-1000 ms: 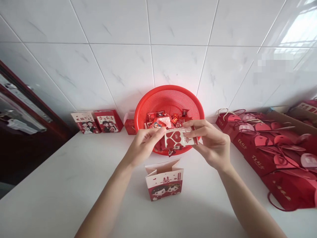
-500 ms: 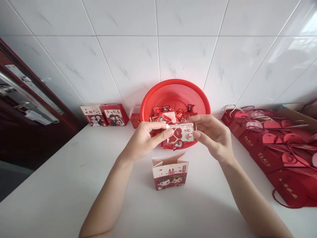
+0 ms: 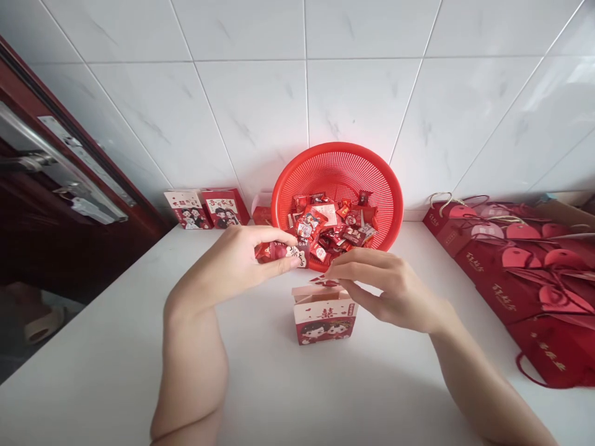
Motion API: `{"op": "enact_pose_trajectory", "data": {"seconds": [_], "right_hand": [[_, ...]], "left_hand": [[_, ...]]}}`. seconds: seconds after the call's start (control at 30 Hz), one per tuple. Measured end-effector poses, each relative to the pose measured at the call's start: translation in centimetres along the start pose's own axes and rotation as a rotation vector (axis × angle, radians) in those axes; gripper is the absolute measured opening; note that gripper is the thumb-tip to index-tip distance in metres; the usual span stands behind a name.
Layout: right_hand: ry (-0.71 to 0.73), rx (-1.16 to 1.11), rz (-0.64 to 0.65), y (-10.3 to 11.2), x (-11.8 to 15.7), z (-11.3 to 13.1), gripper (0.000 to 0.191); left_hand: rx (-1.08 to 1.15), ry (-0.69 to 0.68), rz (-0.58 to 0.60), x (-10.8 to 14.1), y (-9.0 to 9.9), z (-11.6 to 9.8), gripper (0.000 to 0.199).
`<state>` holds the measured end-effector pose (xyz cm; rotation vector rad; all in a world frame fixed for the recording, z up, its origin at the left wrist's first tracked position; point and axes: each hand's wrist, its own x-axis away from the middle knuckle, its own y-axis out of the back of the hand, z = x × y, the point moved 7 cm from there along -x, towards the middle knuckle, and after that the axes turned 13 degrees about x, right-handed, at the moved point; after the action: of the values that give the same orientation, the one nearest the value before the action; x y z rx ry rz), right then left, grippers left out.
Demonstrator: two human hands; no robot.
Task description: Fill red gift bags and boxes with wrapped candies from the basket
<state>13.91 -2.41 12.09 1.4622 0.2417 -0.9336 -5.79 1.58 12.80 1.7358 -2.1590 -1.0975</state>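
Between the thumb and fingers of my left hand [image 3: 242, 257] are wrapped candies [image 3: 295, 253], at the front left rim of the red basket [image 3: 395, 214]. My right hand [image 3: 385, 285] pinches a small red-and-white packet [image 3: 325, 281] over the open top of a small paper box [image 3: 325, 323]. The box stands upright in front of the basket, with two cartoon faces on its front. Many red wrapped candies [image 3: 353, 235] lie inside the basket.
Two printed boxes [image 3: 225, 210] stand by the tiled wall at the left, beside another red box [image 3: 261, 210]. Several red gift bags [image 3: 502, 297] with cords fill the right side. A dark red door [image 3: 46, 204] is at the far left.
My hands have moved apart. The right came down over the box with a packet; the left now holds candies near the basket rim. The white-and-red packet is no longer held between both hands.
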Motion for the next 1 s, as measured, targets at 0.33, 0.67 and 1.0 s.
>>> {"op": "enact_pose_trajectory", "data": {"seconds": [0.33,0.67,1.0], "right_hand": [[0.077,-0.018,-0.02,1.5,0.2,1.4,0.035],[0.073,0.151,0.071,-0.3,0.3,1.1,0.034],[-0.092,0.036,0.248,-2.2,0.7,-1.1,0.029]], "left_hand": [[-0.089,-0.067,0.127,0.3,-0.8,-0.9,0.037],[-0.023,-0.026,0.3,-0.2,-3.7,-0.9,0.019],[-0.074,-0.006,0.417,-0.5,-4.3,-0.9,0.021]]}}
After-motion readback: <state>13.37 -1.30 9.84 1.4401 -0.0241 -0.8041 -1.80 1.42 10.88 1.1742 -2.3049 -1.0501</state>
